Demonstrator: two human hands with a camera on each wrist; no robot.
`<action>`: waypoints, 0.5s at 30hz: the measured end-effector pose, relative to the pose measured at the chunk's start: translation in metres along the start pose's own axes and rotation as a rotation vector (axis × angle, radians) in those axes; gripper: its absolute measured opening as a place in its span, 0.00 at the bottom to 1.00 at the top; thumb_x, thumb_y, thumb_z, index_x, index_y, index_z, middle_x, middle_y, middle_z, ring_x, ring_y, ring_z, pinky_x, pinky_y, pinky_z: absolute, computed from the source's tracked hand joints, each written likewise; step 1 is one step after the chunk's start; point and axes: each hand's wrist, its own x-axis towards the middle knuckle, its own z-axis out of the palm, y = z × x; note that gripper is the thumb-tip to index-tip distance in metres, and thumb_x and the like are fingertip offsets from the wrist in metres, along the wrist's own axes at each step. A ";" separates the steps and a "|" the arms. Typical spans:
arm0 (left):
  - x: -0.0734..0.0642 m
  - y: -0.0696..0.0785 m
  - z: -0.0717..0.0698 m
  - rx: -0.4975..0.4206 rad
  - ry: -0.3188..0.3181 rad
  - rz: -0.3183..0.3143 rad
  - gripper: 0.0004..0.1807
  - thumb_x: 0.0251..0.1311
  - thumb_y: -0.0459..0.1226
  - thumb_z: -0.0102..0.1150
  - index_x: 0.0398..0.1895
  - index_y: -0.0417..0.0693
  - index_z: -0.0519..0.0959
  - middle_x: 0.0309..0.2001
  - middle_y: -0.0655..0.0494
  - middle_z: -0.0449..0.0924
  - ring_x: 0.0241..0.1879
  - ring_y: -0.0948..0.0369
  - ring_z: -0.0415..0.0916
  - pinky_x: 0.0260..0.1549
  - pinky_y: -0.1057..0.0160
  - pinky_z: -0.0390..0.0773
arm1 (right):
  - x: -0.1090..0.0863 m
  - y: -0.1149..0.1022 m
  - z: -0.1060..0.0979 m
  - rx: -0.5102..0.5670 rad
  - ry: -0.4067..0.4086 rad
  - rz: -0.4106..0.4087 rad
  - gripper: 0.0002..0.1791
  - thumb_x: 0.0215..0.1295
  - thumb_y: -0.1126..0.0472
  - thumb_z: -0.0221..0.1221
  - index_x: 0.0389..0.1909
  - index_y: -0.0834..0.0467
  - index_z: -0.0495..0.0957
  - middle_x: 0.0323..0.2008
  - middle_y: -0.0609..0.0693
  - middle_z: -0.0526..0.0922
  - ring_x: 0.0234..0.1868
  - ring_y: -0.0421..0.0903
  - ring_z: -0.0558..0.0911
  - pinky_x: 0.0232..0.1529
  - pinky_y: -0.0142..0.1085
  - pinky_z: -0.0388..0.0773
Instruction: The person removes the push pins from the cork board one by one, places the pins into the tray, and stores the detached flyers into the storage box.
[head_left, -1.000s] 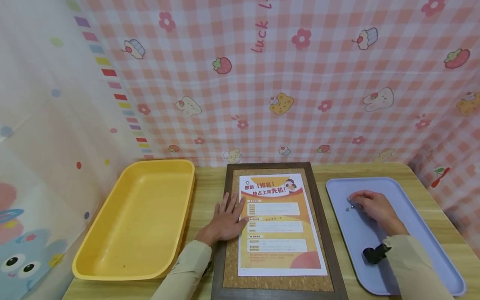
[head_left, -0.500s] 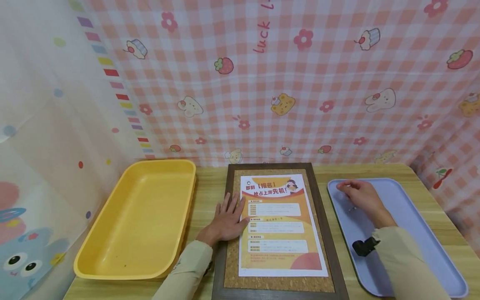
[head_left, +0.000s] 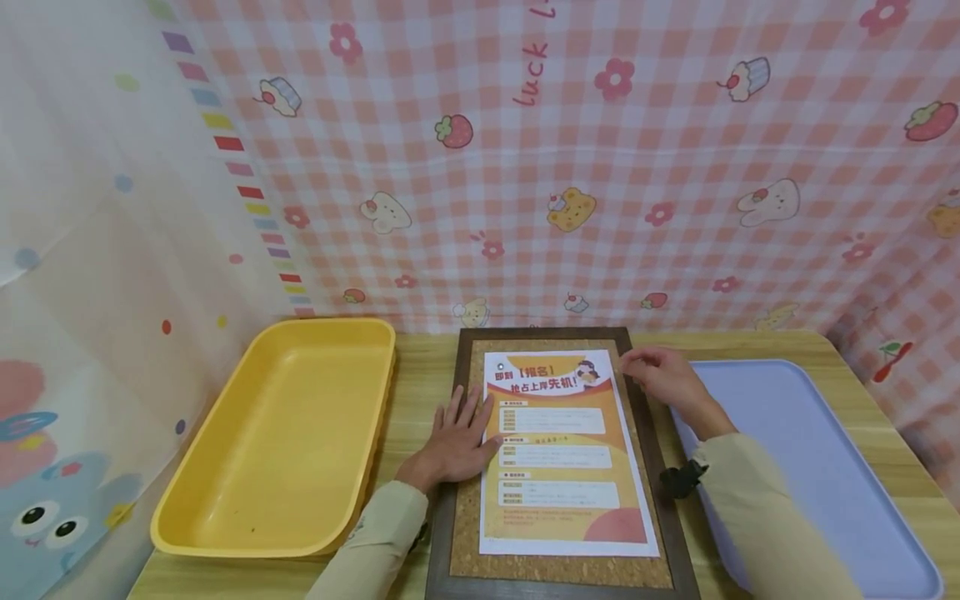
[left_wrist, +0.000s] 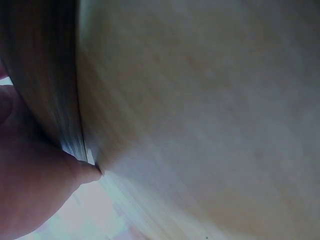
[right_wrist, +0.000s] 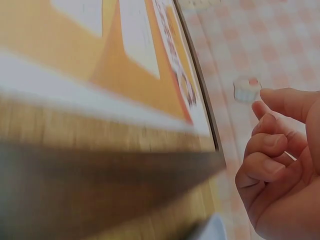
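A printed orange poster (head_left: 555, 527) lies on a cork board (head_left: 570, 568) with a dark wooden frame. A small clear pushpin (head_left: 500, 367) sits at the poster's top left corner. My left hand (head_left: 454, 448) presses flat over the board's left side, fingers spread onto the poster's edge. At the upper right of the board, my right hand (head_left: 666, 380) hovers over the frame, near the poster's top right corner. Thumb and index fingertips meet in a pinch on a tiny pushpin, almost wholly hidden by them. In the right wrist view, the other fingers (right_wrist: 262, 167) are curled.
A deep yellow tray (head_left: 378, 392) stands to the left of the board. On the right is a shallow lavender tray (head_left: 795, 433), partly covered by the right forearm. A pink checked cloth (head_left: 517, 167) hangs close behind the wooden table (head_left: 408, 392).
The right hand has lifted away from the lavender tray and moved left to the board's upper right. The left hand stays on the board; the head view has shifted slightly.
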 end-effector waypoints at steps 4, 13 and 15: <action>-0.004 0.005 -0.006 -0.001 -0.007 0.006 0.38 0.77 0.54 0.33 0.81 0.52 0.37 0.80 0.49 0.27 0.77 0.48 0.17 0.71 0.36 0.29 | 0.006 -0.009 0.017 0.025 -0.025 0.015 0.17 0.73 0.55 0.56 0.52 0.64 0.79 0.20 0.44 0.70 0.18 0.39 0.66 0.21 0.32 0.66; -0.007 0.010 -0.011 0.018 -0.007 -0.001 0.37 0.77 0.53 0.34 0.81 0.48 0.39 0.80 0.47 0.29 0.78 0.46 0.20 0.72 0.36 0.32 | 0.018 -0.022 0.050 0.004 -0.070 -0.058 0.11 0.70 0.60 0.58 0.45 0.63 0.83 0.31 0.54 0.79 0.20 0.41 0.67 0.23 0.34 0.69; -0.007 0.010 -0.010 0.020 -0.010 -0.003 0.37 0.77 0.53 0.34 0.81 0.48 0.39 0.80 0.48 0.29 0.78 0.46 0.20 0.72 0.36 0.32 | 0.021 -0.026 0.057 -0.005 -0.078 -0.054 0.10 0.70 0.60 0.59 0.44 0.62 0.83 0.30 0.54 0.78 0.21 0.43 0.68 0.25 0.34 0.70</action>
